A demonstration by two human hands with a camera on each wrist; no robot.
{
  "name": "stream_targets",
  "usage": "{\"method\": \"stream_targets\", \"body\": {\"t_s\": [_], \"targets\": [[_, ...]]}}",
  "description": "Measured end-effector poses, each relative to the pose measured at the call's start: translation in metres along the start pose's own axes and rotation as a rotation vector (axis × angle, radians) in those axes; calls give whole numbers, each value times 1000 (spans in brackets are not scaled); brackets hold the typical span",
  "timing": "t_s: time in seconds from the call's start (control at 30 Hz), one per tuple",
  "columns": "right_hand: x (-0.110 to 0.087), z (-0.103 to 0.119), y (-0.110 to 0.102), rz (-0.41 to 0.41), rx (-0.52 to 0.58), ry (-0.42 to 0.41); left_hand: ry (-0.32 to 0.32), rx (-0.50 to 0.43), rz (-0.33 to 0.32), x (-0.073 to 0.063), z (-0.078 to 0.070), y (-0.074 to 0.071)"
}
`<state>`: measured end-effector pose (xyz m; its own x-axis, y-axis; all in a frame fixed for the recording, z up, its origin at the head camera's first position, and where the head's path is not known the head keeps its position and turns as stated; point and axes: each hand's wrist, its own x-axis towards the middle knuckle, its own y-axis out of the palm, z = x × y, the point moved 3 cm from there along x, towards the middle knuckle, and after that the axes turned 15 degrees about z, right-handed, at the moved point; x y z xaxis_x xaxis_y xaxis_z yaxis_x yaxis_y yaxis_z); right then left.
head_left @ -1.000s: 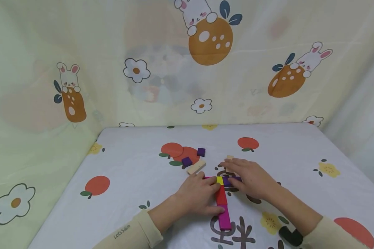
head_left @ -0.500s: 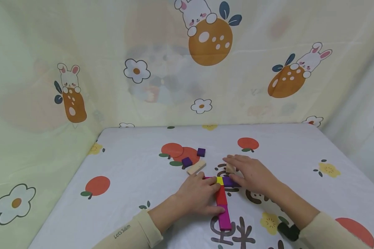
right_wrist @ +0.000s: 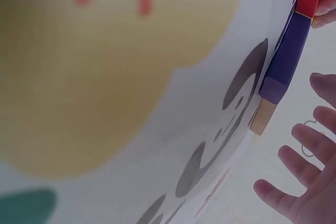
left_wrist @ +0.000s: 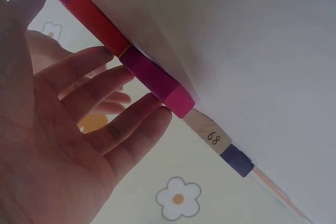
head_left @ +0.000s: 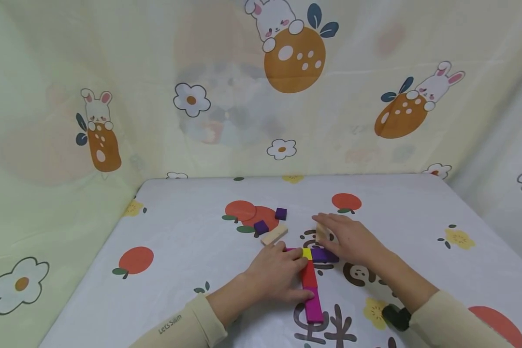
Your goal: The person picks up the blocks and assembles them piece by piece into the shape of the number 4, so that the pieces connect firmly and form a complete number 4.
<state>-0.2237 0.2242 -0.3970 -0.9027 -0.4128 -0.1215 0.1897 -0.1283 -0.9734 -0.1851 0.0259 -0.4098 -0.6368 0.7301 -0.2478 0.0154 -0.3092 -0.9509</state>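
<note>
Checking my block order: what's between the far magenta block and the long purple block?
The yellow block lies between them, at the far end of the red block, in the head view.

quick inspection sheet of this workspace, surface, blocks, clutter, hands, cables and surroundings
Surface: white printed cloth
Blocks: purple block, yellow block, red block and lower magenta block adjoin; two dark purple cubes and a plain block lie loose farther back
Clutter: dark object by the right sleeve, unidentifiable
Hands: left hand touches the adjoining blocks; right hand is beside a second plain block, contact unclear
Cables: nothing seen
Surroundings: rabbit-print curtain behind
</note>
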Motion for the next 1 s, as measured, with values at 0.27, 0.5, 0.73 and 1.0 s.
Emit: {"method": "stream_targets", "body": {"t_s": [0.27,0.5,0.73,1.0], "targets": [[7,-2,0,24,35,8,-4,9,-5,1,0,0],[13,-6,1,55,65,5,-7,-15,12,3,0,-1],[19,-9,0,88,102,-3,-11,-47,32,4,1,-2],[24,-11,2,135,110,5,-12,-32,20,5,1,-3]]}}
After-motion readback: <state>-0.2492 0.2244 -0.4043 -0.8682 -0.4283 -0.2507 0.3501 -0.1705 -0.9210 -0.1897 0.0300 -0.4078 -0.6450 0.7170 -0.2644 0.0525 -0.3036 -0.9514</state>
